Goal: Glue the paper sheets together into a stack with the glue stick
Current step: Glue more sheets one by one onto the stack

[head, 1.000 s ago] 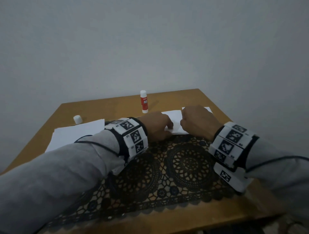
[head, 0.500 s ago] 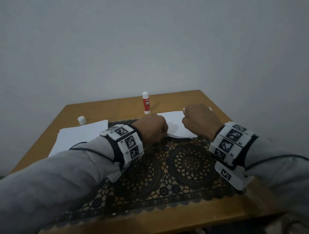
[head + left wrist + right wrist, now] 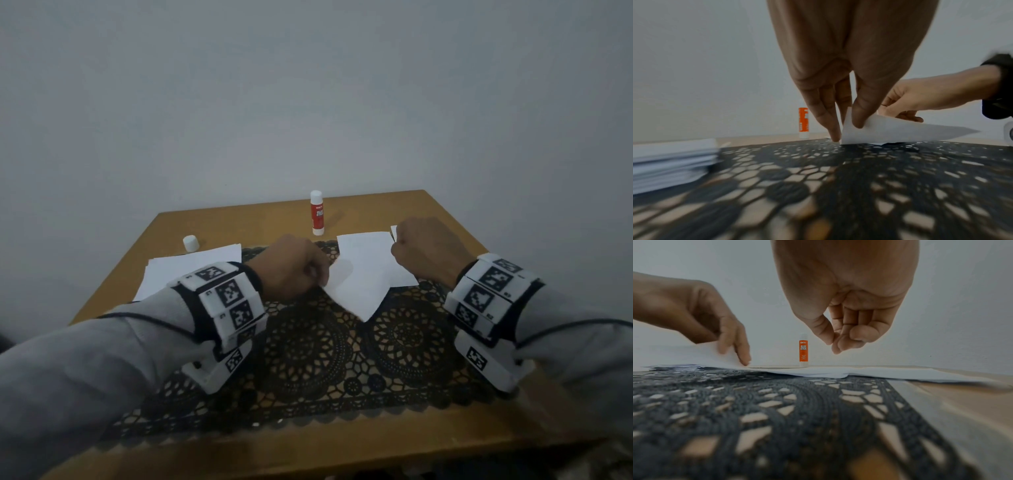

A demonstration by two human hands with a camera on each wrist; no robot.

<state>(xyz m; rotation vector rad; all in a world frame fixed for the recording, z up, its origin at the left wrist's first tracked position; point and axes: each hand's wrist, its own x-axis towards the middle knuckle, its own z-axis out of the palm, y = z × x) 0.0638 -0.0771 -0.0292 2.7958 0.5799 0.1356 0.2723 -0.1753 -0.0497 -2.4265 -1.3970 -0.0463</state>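
Paper sheet | left hand pinches lifted left edge | right hand curled, holding nothing clearly

Legible text is found on one item only. On the orange label of the upright glue stick, "DIY" is printed at the top and "GLUE STICK" below it in white capitals. Smaller print lower on the label cannot be read. Black-and-white square marker codes are carried on the wrist bands; small digits beside them cannot be made out.
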